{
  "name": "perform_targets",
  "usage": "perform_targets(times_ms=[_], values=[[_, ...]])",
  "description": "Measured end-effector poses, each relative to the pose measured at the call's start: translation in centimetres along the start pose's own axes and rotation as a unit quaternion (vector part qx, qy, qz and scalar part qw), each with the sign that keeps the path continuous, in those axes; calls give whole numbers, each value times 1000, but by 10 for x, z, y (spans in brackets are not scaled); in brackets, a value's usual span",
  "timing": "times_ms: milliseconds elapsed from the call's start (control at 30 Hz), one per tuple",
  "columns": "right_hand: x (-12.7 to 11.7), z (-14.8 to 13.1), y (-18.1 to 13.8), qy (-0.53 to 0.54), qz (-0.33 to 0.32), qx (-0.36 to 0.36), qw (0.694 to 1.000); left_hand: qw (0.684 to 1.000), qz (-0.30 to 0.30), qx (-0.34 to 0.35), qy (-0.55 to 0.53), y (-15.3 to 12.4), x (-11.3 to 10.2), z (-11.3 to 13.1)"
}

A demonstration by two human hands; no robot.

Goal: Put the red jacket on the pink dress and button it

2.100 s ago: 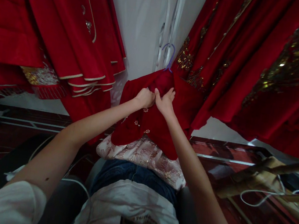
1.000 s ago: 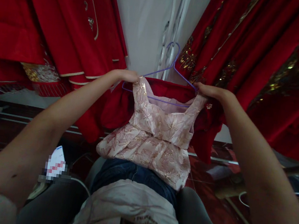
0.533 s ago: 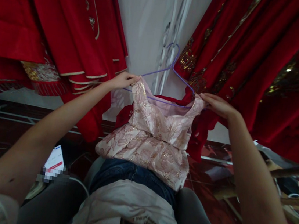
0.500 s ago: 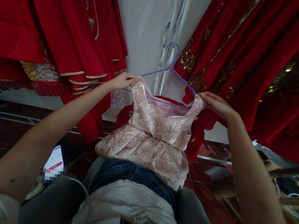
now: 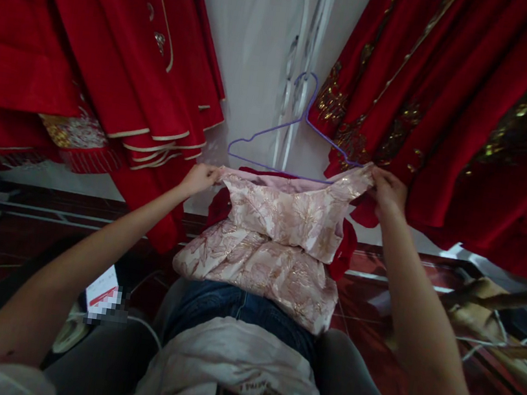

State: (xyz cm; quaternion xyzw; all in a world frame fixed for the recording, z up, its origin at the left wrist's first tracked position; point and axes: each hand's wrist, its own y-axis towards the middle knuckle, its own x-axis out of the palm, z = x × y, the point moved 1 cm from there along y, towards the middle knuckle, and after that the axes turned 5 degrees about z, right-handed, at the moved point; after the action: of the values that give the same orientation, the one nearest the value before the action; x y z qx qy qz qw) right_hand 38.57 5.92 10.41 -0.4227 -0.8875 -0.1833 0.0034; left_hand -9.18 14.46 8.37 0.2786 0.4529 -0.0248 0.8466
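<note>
Fingers of the left hand are pinched tight, no gap, on a shoulder strap of the pink dress, at 9 o'clock. Clock = frame, 12 at top.

Out at 10: piped red garments, hanging. At 8: phone, partly pixelated, just past the left forearm.

Centre, running down toward 6: dress body, floral with gold glint, neckline toward 12, lower part bunched or folded on the denim over the person's lap. Red cloth shows behind it on both sides.

At 12: purple hanger, hook up at the white handle. Its end toward 9 is bare, just above the neckline. Its arm toward 3 runs to the other strap; lower bar drops out of sight there. Exact seating hidden, can't tell.

At 3: right hand, thumb and fingers closed on that other strap, held higher than the first one. Beyond, at 2: sequined red garments, hanging; contact with the hand, can't tell.

Step, my read: working the dress straps at the hanger, one strap clear of it, one apparently on it. Going on or coming off, can't tell. Either way, next move calls for passing strap and hanger tip at 3 without a snag, left pinch holding the neckline spread.
</note>
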Motion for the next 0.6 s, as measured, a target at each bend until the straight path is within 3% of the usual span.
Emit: perform_targets(times_ms=[67,133,233,333,467,600], values=[[-8,17,-13,5,15,77,997,998,-11,37,52,-14,2,10],[-15,32,-28,-19,-13,135,991,991,-29,95,88,-20,3,28],[-15,41,-51,-34,-103,91,990,976,-35,200,76,-14,11,67],[-1,30,-72,-33,-222,44,973,957,-13,285,49,4,28,104],[14,8,-96,-19,-340,62,938,956,-37,283,68,21,64,125],[16,9,-99,-7,-311,47,949,968,-13,235,91,13,91,124]])
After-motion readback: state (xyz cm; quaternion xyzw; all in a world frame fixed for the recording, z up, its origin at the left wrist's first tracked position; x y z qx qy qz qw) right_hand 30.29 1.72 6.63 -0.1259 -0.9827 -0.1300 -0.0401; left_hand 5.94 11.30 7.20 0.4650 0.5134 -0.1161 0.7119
